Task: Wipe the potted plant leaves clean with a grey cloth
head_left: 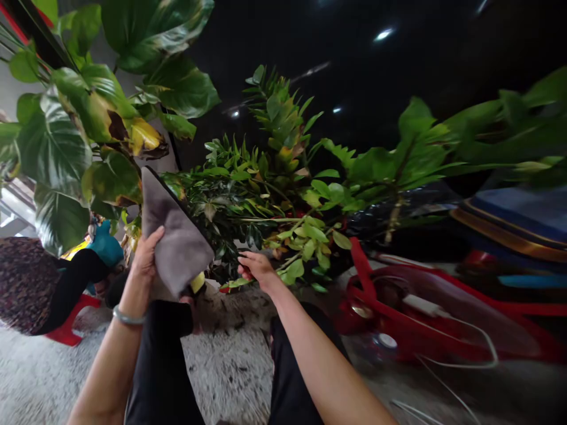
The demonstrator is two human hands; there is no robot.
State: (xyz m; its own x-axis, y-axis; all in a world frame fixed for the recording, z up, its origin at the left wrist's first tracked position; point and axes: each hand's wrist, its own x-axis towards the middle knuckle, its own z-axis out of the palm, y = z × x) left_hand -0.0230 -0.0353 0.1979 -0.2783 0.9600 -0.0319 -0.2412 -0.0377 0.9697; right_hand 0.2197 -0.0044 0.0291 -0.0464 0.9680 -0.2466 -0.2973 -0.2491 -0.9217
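Note:
My left hand [148,257] grips a grey, soft-looking piece of cloth [175,239] by its left side. The cloth stands roughly upright in a pointed shape, with a dark edge along its upper right. To its right, apart from it, my right hand [257,270] is closed, thumb and fingers drawn together. Something small and dark reddish shows at those fingers, too unclear to name. Below the cloth, a small yellow thing [198,282] is partly hidden by it. Green leafy plants [305,233] grow just beyond both hands.
At left, a person in patterned clothing [26,283] sits on a red stool [71,321]. A red basket-like container [398,319] holds a white plug-like block [423,306] with a cable [478,330]. Big leaves [57,141] hang at upper left. Dark bits lie on the rough grey floor [230,366].

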